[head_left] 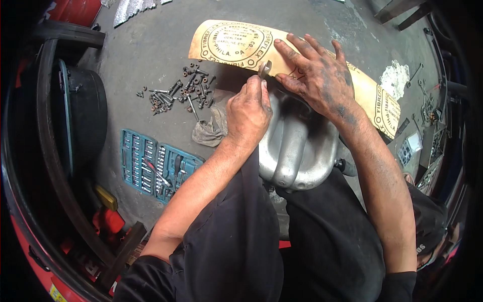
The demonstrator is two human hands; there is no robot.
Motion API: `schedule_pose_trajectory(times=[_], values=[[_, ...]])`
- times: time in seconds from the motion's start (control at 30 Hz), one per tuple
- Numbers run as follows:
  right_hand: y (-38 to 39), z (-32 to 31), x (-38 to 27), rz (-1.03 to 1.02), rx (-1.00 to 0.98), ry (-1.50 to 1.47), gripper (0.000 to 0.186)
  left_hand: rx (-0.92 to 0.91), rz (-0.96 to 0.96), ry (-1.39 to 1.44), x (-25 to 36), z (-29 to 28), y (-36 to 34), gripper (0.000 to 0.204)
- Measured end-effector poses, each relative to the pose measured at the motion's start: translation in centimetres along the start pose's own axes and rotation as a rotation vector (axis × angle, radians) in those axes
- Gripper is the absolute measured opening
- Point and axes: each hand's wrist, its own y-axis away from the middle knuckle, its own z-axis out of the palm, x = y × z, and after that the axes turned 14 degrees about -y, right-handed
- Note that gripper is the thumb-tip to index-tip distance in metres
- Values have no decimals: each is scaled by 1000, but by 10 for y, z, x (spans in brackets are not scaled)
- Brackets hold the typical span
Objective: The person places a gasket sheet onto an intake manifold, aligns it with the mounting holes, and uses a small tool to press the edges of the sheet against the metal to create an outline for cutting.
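A long tan sheet of gasket paper (226,45) with black print lies curved over the far end of a silver, several-tubed metal manifold (292,151). My right hand (322,75), smudged with dark grease, rests on the sheet with its fingers spread, pressing it against the part. My left hand (249,110) is closed around a small wrench (266,68); its metal head sticks up past my fingers at the sheet's near edge. Most of that tool is hidden in my grip. The manifold sits between my legs, and the paper hides its far end.
Loose bolts and nuts (188,90) lie on the floor beside a grey rag (209,132). Nearer left is an open teal socket set (138,161). A dark metal frame (55,116) borders the left; wrenches (415,73) lie right. A person in a dark cap (427,216) is at lower right.
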Motion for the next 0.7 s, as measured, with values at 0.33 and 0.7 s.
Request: schedule_pose_trajectory(times=[0.33,0.7], values=[[0,3,3,-9,16,-1,63,-3,54,-126,0,-2,0,14],[0,2,1,2,11,7,63,-1,64,-46,-3,-2,0,11]])
